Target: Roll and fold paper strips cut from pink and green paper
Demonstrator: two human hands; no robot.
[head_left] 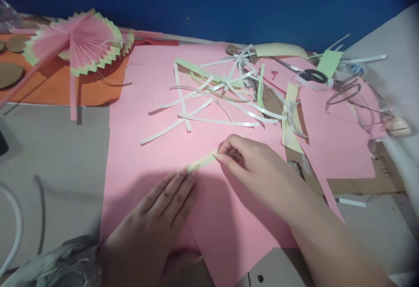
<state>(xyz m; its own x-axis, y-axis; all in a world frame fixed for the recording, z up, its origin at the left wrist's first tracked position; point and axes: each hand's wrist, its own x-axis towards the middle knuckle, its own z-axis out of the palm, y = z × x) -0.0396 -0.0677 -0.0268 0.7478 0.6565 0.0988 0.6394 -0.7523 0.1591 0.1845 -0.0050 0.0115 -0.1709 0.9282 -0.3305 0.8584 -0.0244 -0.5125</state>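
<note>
My left hand lies flat on a large pink paper sheet, its fingertips over the lower end of a narrow pale green paper strip. At the strip's other end, my right hand pinches a thin strip between thumb and index finger. Part of that thin strip curls under the palm, and I cannot tell whether it is still joined to the green one. Just beyond both hands lies a loose tangle of glossy white strips, mixed with some pale green ones.
Pink and green pleated paper fans rest on orange paper at the left. To the right are black-handled scissors, eyeglasses, a tape roll and cardboard. A blue wall closes the back. A white cable curves at left.
</note>
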